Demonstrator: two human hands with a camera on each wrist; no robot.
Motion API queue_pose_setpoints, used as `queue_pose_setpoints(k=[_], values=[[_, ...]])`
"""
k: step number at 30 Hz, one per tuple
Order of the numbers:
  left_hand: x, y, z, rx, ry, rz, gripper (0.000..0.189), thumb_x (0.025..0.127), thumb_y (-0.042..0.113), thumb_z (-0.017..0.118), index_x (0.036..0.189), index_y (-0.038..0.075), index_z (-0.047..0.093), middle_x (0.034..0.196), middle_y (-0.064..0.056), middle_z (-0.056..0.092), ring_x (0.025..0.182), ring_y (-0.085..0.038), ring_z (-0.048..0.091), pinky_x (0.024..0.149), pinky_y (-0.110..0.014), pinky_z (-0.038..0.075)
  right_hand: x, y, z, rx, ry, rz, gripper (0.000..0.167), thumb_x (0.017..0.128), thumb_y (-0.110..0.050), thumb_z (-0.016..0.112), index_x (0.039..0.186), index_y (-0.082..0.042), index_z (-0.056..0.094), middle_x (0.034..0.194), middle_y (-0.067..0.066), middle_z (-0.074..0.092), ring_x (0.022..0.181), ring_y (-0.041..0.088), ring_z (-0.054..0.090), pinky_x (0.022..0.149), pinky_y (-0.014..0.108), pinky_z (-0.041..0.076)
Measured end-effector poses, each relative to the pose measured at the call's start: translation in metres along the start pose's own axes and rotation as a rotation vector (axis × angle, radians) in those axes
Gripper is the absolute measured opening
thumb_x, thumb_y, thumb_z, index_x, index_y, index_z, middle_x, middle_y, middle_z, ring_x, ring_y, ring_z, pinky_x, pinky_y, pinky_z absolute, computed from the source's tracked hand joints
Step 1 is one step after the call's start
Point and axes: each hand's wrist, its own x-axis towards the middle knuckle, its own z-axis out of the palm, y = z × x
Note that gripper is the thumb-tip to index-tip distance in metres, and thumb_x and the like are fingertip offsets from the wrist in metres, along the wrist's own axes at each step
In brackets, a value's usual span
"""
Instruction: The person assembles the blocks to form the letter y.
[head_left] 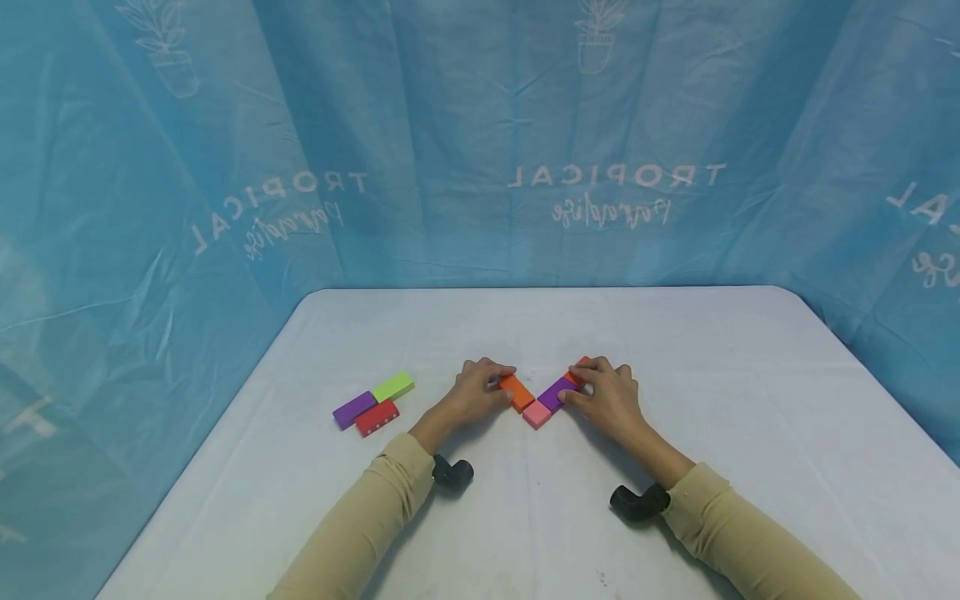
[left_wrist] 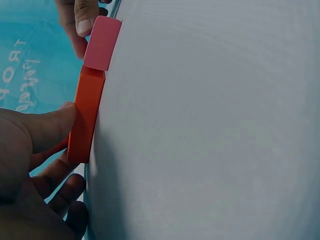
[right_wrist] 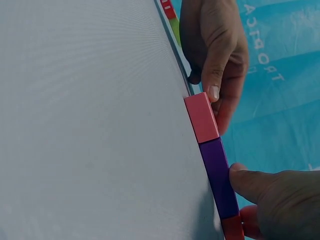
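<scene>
My left hand (head_left: 478, 390) pinches an orange block (head_left: 517, 392) between thumb and fingers. In the left wrist view, the thumb lies along the near side of the orange block (left_wrist: 87, 115). A pink block (head_left: 537, 414) sits at the corner of a V-shaped arrangement, end to end with the orange one. On the other arm of the V lies a purple block (head_left: 556, 395), followed by a red block (right_wrist: 233, 228). My right hand (head_left: 609, 397) grips this arm, thumb against the purple block (right_wrist: 218, 177) and fingers at the red end, partly hiding it.
Left of the hands lie a second purple block (head_left: 354, 410), a lime-green block (head_left: 393, 387) and a red block with white dots (head_left: 377, 418). The white table (head_left: 525, 517) meets a blue curtain (head_left: 450, 150) behind. Black wrist mounts (head_left: 640, 503) hang under both sleeves.
</scene>
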Motion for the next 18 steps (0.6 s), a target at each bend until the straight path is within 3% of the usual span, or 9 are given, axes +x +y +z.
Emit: queue_pose_setpoints(k=[18], values=[[-0.0023,0.0028,-0.0015,-0.022,-0.001,0.005,0.045,0.088,0.019,0.064,0.132,0.019,0.055,0.125,-0.003,0.055,0.114,-0.022,0.041,0.096,-0.041,0.038,-0.0003,-0.0002,-0.0004,-0.006,0.01,-0.017,0.049,0.078,-0.033,0.075,0.119,-0.008,0.066,0.118,0.01,0.06,0.097,0.033,0.045,0.081,0.047,0.033]])
